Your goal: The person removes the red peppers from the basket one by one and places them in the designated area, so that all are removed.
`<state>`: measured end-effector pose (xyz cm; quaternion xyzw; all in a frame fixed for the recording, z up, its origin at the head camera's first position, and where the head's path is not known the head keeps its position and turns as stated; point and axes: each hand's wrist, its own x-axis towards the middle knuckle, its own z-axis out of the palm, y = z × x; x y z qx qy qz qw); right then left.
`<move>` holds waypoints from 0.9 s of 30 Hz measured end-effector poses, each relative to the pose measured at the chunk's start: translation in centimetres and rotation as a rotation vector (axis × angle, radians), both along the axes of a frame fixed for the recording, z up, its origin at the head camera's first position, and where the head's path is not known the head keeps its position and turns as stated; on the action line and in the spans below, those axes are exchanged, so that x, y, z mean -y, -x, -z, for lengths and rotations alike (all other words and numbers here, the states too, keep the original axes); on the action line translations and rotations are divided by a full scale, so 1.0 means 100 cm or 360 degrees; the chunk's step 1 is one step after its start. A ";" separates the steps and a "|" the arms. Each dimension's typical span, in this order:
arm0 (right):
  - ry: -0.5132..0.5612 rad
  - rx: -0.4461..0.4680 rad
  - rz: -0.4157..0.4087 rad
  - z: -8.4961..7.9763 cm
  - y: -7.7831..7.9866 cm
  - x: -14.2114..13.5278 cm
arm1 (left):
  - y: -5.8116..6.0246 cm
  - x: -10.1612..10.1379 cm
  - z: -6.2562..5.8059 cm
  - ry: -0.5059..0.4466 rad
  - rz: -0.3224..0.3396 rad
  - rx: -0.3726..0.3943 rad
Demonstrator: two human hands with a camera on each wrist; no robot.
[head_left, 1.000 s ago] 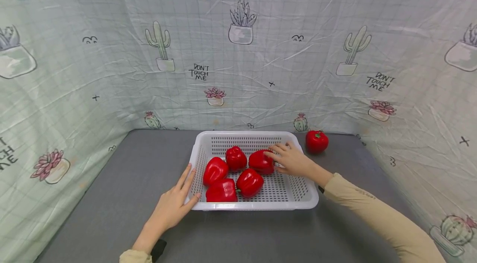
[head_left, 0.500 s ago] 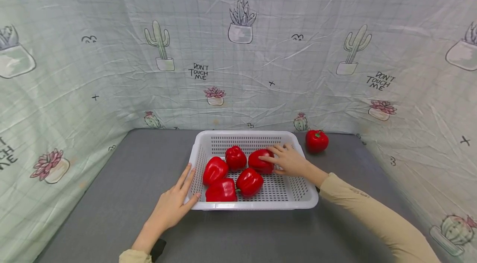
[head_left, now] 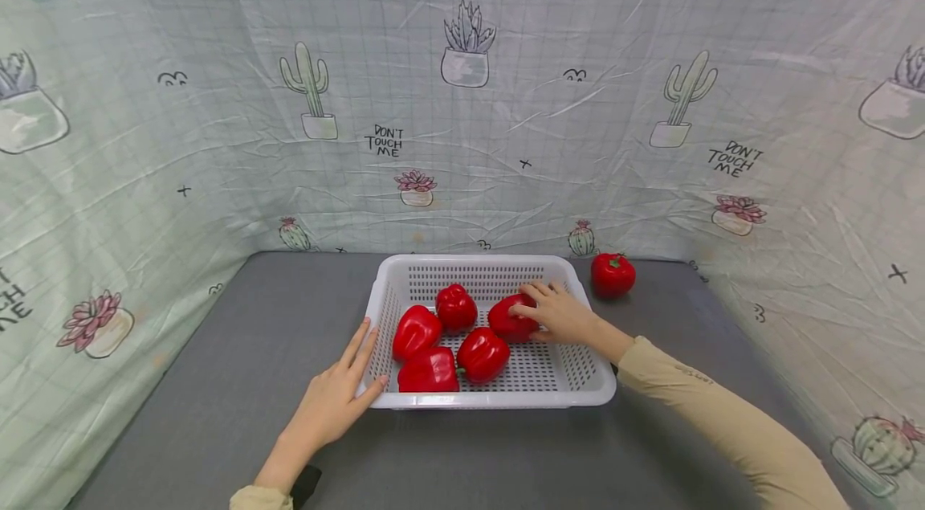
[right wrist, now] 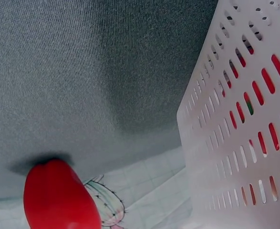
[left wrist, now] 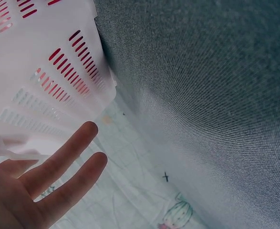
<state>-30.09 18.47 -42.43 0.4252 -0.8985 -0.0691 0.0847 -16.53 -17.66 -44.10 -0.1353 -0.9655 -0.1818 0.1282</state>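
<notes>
A white slotted plastic basket holds several red bell peppers. My left hand rests at its left rim, fingers spread and straight. In the left wrist view those fingers lie alongside the outer wall. My right hand reaches over the right side into the basket and grips a red bell pepper, fingers over its top and thumb at its near side. Left of this pepper sit others: one at the back, one in the middle, one at the left and one in front.
Another red bell pepper stands on the grey table, just outside the basket's back right corner. It shows large in the right wrist view. A pale curtain printed with cacti borders the table at the back and sides.
My right hand's fingers have closed around the bell pepper, which has turned and shifted slightly right and toward me. The left hand has stayed at the basket's rim.
</notes>
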 end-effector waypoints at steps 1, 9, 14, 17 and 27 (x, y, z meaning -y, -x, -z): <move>0.0017 0.0019 0.0011 0.000 0.000 0.000 | 0.000 0.000 0.000 0.0000 -0.0003 -0.0002; 0.0058 0.0109 0.0072 0.001 -0.001 0.001 | 0.000 0.000 0.000 0.0007 -0.0004 0.0000; 0.0031 0.0074 0.0068 0.003 0.001 0.004 | 0.000 0.001 -0.001 0.0000 0.0008 -0.0007; 0.0030 0.0034 0.0063 0.004 0.002 0.003 | 0.001 0.002 -0.001 -0.0004 0.0016 -0.0008; 0.0085 0.0070 0.0024 0.005 0.001 0.002 | 0.001 0.001 0.001 0.0002 0.0003 0.0008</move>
